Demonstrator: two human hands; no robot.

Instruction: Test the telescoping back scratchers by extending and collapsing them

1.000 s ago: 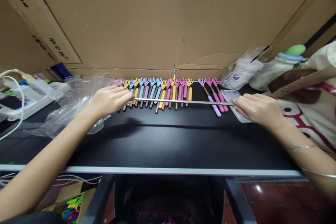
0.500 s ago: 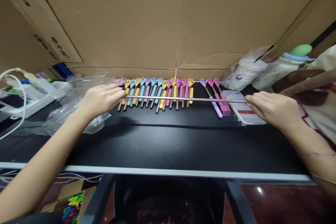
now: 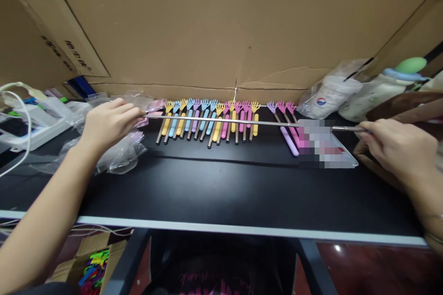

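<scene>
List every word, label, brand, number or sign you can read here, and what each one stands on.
No text is clear enough to quote.
Cup: round red, white and blue emblem; no brand name legible.
Cardboard at left: dark printed characters, too blurred.
Black surface at the bottom: pink lettering, too dim and incomplete.
Phone: pixelated, nothing readable.

Rod (image 3: 221,121): above the surface (image 3: 218,193), between the hands (image 3: 112,124)
Scratcher row (image 3: 217,129): rear middle, before the cardboard (image 3: 207,23)
Three scratchers (image 3: 289,141): between row and phone (image 3: 342,152)
Cup (image 3: 334,94): behind the phone, left of the bottle (image 3: 387,92)
Plastic bags (image 3: 121,156): left of the row
</scene>
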